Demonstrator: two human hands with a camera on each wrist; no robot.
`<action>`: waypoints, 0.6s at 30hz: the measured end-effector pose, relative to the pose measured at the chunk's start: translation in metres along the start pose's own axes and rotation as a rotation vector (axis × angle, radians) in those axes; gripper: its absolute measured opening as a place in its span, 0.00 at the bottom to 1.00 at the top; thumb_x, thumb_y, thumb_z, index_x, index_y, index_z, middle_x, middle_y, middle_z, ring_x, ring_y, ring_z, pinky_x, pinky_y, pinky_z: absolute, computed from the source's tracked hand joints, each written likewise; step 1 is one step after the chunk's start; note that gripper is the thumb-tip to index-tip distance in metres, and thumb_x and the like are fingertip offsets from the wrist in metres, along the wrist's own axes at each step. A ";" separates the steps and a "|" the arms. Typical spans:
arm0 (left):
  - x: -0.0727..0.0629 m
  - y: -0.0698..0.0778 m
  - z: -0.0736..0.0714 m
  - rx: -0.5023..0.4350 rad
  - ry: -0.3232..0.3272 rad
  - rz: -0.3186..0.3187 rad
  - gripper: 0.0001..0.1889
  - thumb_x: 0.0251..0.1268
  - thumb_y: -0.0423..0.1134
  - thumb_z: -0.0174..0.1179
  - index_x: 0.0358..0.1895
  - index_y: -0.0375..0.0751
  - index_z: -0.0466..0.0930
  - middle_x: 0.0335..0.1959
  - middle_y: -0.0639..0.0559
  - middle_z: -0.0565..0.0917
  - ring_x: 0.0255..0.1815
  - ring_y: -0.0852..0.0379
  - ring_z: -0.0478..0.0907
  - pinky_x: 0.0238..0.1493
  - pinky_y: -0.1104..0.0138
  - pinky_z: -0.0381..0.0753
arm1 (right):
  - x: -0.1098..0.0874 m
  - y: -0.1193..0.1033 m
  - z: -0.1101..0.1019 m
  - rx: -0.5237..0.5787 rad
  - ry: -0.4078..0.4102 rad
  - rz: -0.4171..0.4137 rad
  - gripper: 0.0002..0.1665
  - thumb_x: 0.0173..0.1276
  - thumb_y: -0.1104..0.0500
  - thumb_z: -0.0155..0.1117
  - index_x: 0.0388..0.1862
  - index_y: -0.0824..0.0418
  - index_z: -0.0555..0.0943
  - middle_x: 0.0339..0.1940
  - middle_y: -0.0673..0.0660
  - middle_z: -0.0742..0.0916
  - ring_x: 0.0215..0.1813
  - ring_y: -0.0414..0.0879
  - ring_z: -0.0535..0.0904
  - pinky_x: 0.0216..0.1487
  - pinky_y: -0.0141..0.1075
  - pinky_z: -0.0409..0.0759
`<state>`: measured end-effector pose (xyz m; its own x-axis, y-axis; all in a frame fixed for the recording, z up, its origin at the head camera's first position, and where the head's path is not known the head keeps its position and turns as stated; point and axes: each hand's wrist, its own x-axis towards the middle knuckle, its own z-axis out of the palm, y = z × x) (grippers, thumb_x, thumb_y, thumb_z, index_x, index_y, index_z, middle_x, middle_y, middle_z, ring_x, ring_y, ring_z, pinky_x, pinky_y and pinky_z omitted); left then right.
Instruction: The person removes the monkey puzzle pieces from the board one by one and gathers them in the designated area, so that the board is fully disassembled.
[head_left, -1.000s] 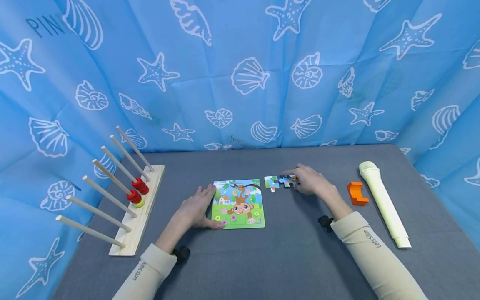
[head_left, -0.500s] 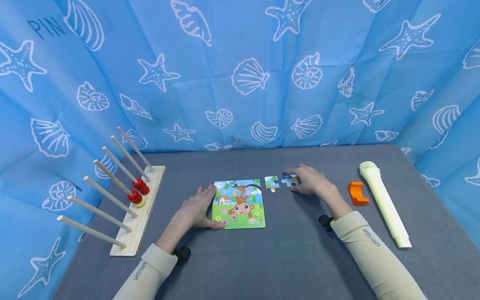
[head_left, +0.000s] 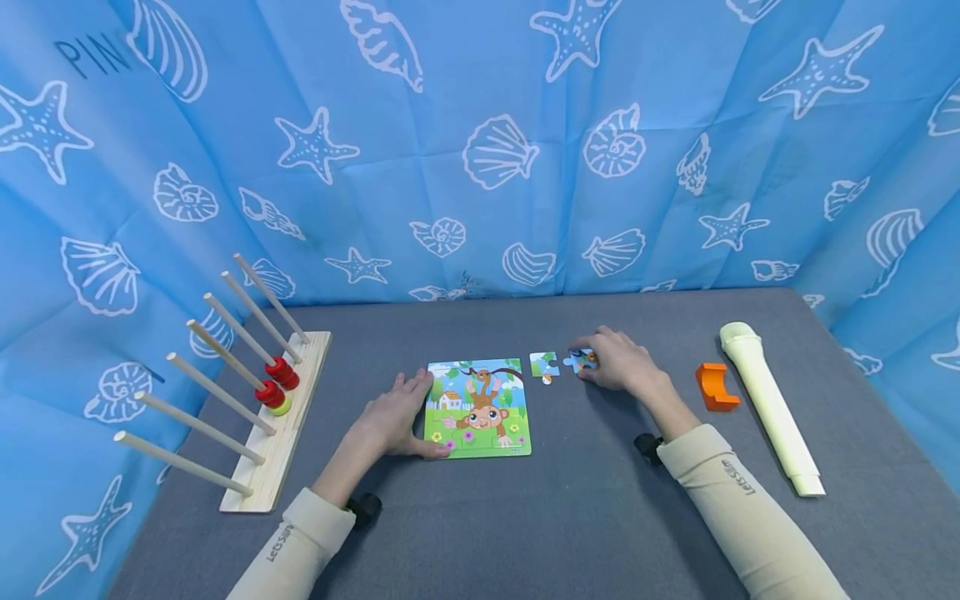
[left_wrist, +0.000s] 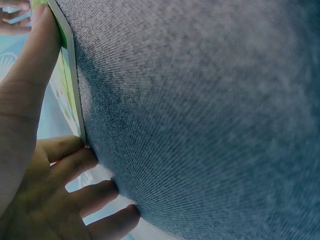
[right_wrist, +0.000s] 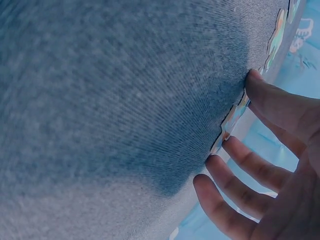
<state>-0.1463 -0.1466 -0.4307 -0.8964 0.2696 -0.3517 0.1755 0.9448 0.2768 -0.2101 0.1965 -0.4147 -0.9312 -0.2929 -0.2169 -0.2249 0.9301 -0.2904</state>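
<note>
The square jigsaw puzzle (head_left: 468, 433) with a monkey picture lies flat on the table. At its left side is my left hand (head_left: 388, 417), thumb over the near left corner and fingers along the far left edge, some fingertips on the cloth in the left wrist view. To the right of the puzzle, my right hand (head_left: 618, 361) pinches a loose puzzle piece (head_left: 579, 360) between thumb and fingers, low at the table; the hand covers the piece's right part. A second puzzle piece (head_left: 542, 363) lies between it and the puzzle, a small gap from each.
A wooden peg rack (head_left: 288, 429) with several rods and a few red and yellow rings (head_left: 281, 371) stands on the left. An orange curved block (head_left: 715, 387) and a cream toy microphone (head_left: 768, 408) lie on the right. A blue shell-print curtain (head_left: 450, 167) hangs behind the grey table.
The piece at my right hand has slid slightly right, widening its gap from the second piece. My right fingers have drawn in around it. The left hand has stayed put.
</note>
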 end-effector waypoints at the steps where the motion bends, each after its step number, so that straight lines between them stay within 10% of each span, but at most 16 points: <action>1: 0.000 0.000 0.000 0.000 0.000 0.001 0.66 0.48 0.66 0.76 0.83 0.38 0.48 0.84 0.39 0.54 0.84 0.32 0.50 0.70 0.29 0.65 | 0.000 0.000 0.000 0.002 0.000 0.000 0.26 0.71 0.56 0.69 0.67 0.56 0.80 0.59 0.67 0.81 0.61 0.66 0.77 0.53 0.67 0.78; 18: 0.000 -0.001 -0.001 -0.014 -0.007 -0.001 0.66 0.48 0.66 0.76 0.83 0.39 0.48 0.84 0.39 0.53 0.84 0.32 0.49 0.71 0.29 0.64 | -0.004 -0.024 -0.003 0.062 0.083 -0.022 0.27 0.69 0.55 0.71 0.66 0.59 0.81 0.63 0.68 0.80 0.65 0.66 0.74 0.57 0.68 0.77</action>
<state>-0.1471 -0.1471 -0.4303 -0.8938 0.2698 -0.3582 0.1685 0.9423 0.2892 -0.2016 0.1763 -0.4044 -0.9474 -0.2913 -0.1327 -0.2298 0.9074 -0.3518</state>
